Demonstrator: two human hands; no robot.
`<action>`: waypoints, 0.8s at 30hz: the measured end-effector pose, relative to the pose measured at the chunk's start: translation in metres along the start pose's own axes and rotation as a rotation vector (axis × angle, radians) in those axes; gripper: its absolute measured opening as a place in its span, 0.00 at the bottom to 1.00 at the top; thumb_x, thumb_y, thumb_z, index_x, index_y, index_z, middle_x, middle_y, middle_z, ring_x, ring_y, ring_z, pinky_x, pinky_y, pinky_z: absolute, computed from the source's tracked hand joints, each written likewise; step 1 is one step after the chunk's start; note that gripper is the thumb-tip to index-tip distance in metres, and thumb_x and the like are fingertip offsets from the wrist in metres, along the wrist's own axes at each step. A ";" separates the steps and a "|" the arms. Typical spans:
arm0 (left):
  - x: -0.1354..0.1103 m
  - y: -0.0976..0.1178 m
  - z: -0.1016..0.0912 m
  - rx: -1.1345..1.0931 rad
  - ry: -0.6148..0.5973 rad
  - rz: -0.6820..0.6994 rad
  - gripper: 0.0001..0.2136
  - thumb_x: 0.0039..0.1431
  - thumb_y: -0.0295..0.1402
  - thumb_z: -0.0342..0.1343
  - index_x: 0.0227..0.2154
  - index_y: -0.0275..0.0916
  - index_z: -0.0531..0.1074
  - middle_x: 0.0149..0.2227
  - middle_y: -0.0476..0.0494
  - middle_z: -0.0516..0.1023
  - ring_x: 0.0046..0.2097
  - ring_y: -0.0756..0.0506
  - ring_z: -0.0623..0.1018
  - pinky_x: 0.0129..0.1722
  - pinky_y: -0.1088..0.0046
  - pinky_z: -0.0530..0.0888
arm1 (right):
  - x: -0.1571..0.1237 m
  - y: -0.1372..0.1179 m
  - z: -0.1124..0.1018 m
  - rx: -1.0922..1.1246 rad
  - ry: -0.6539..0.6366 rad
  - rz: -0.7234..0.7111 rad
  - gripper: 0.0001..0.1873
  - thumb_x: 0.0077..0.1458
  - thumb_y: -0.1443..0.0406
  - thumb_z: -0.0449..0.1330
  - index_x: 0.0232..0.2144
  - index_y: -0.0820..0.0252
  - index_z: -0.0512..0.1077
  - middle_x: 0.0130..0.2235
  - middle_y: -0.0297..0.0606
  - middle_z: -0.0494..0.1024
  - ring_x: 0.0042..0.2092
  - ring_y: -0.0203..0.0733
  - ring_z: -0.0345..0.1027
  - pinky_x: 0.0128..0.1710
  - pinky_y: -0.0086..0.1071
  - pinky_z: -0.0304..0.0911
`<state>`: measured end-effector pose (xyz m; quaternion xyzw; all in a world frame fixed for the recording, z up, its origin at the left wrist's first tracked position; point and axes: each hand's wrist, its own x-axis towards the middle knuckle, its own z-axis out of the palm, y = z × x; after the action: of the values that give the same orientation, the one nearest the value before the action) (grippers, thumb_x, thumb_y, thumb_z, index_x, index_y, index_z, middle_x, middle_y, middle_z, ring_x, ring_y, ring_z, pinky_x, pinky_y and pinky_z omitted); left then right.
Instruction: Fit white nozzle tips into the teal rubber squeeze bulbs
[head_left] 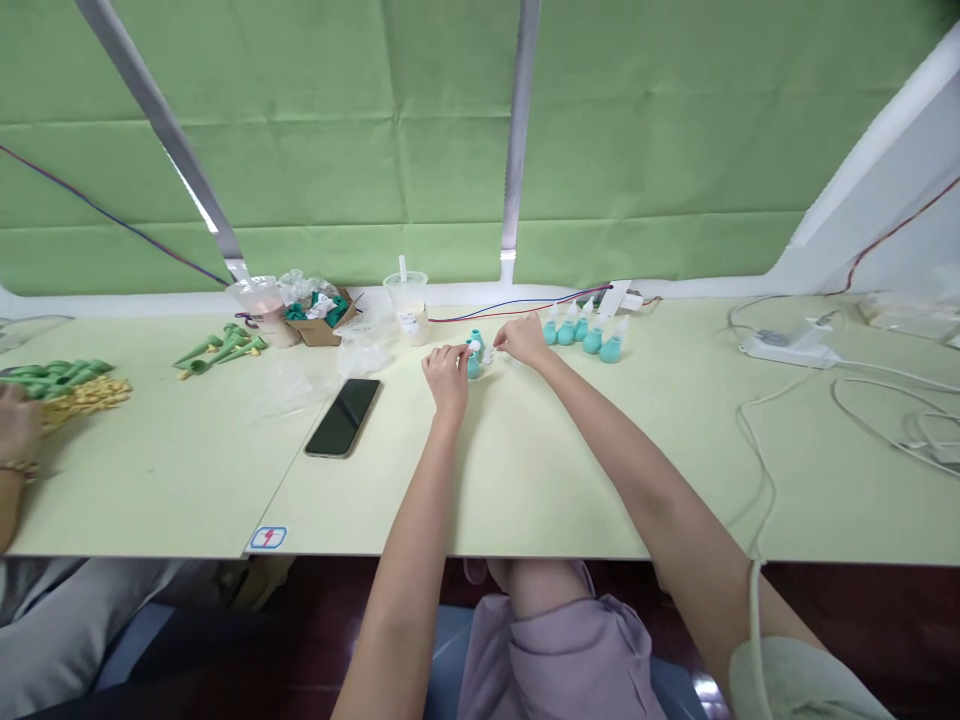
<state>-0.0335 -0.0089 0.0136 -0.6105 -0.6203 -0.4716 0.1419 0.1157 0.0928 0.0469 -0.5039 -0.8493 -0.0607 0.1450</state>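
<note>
Inward, right hand (523, 340) points toward left hand (447, 372).

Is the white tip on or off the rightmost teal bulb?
On: the white tip points up from the rightmost teal bulb.

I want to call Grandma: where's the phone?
In the head view, the phone lies on the table, left of the left hand, near the crumpled clear plastic.
</note>
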 end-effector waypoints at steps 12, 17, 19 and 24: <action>0.000 0.001 0.001 -0.024 -0.017 -0.015 0.10 0.63 0.38 0.49 0.34 0.43 0.74 0.33 0.46 0.77 0.38 0.45 0.72 0.41 0.66 0.60 | -0.003 -0.012 0.013 -0.239 -0.059 -0.102 0.04 0.48 0.65 0.64 0.29 0.57 0.79 0.36 0.42 0.79 0.44 0.49 0.63 0.47 0.42 0.43; 0.000 0.002 0.002 -0.039 -0.024 -0.018 0.09 0.63 0.37 0.49 0.35 0.43 0.74 0.33 0.46 0.77 0.38 0.45 0.72 0.42 0.66 0.60 | -0.005 -0.015 0.012 -0.252 -0.077 -0.093 0.06 0.48 0.66 0.63 0.32 0.57 0.79 0.39 0.43 0.79 0.46 0.49 0.62 0.47 0.42 0.44; 0.001 0.002 0.001 -0.044 -0.029 -0.019 0.08 0.62 0.36 0.50 0.35 0.43 0.74 0.33 0.46 0.77 0.38 0.45 0.72 0.42 0.66 0.60 | -0.005 -0.015 0.010 -0.250 -0.088 -0.090 0.08 0.47 0.66 0.64 0.33 0.56 0.79 0.40 0.43 0.79 0.46 0.50 0.62 0.47 0.42 0.44; 0.000 0.004 0.001 -0.039 -0.049 -0.018 0.08 0.62 0.37 0.50 0.35 0.44 0.74 0.34 0.47 0.77 0.38 0.45 0.72 0.42 0.66 0.60 | -0.007 -0.006 -0.004 -0.178 0.009 -0.081 0.08 0.50 0.64 0.61 0.34 0.56 0.78 0.40 0.43 0.78 0.46 0.52 0.62 0.46 0.44 0.45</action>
<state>-0.0298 -0.0087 0.0151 -0.6187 -0.6197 -0.4701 0.1103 0.1145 0.0833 0.0485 -0.4800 -0.8596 -0.1438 0.1007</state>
